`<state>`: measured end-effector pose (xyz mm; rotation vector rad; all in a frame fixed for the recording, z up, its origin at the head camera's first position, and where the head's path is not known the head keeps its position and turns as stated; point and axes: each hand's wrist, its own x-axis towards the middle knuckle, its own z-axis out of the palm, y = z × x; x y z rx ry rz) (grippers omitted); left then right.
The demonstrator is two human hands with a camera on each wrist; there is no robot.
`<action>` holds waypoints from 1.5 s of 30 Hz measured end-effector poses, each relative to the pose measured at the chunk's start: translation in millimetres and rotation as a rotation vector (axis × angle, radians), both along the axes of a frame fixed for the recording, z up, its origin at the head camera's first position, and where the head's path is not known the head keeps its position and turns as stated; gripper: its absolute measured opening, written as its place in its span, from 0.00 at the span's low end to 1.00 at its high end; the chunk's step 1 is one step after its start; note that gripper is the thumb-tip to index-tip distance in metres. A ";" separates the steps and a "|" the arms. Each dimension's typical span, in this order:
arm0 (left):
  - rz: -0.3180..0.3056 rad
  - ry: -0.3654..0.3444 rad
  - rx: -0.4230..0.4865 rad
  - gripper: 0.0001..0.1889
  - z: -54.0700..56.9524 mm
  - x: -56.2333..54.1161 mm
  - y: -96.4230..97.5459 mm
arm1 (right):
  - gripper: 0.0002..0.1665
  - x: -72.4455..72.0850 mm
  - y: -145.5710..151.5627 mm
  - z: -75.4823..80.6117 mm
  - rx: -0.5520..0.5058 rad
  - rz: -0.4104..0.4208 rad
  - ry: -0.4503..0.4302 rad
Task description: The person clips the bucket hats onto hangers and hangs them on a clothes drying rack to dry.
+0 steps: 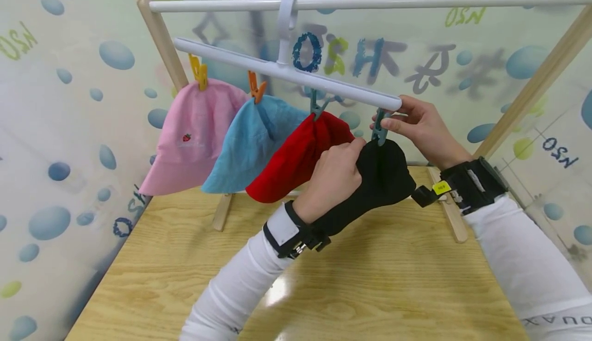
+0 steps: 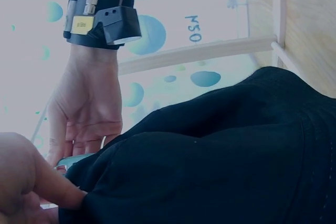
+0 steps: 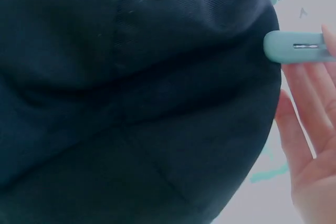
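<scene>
A black hat (image 1: 386, 171) hangs below the right end of a white hanger (image 1: 324, 81), its top caught at a grey-green clothespin (image 1: 380, 127). My right hand (image 1: 427, 130) pinches that clothespin between thumb and fingers, close under the hanger's end. With the left hand (image 1: 335, 174) I grip the black hat's crown just left of the clothespin. The right wrist view shows the clothespin (image 3: 296, 46) at the edge of the black cloth (image 3: 157, 98). Leftward along the hanger hang a red hat (image 1: 300, 161), a light blue hat (image 1: 259, 140) and a pink hat (image 1: 199, 135), each from its own clothespin.
The hanger hooks over a white rail (image 1: 416, 2) between wooden posts (image 1: 164, 43). Its bar tilts down to the right. Below is a wood-grain table (image 1: 370, 279) with the stand's wooden feet (image 1: 223, 212) on it. Patterned walls (image 1: 69, 125) enclose the back and sides.
</scene>
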<state>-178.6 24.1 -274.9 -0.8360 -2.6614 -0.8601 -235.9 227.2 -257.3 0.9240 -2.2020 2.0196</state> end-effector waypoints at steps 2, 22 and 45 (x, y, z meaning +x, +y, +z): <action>0.000 0.017 0.010 0.13 0.9 0.1 0.3 | 0.14 -0.2 0.4 -1.2 -0.014 0.001 0.004; 0.010 0.042 0.005 0.19 -3.1 2.6 6.6 | 0.09 -2.0 9.4 -17.8 -0.221 -0.023 0.048; 0.010 0.105 -0.035 0.20 -15.4 22.4 0.9 | 0.11 -17.0 44.2 7.9 -0.282 -0.241 0.019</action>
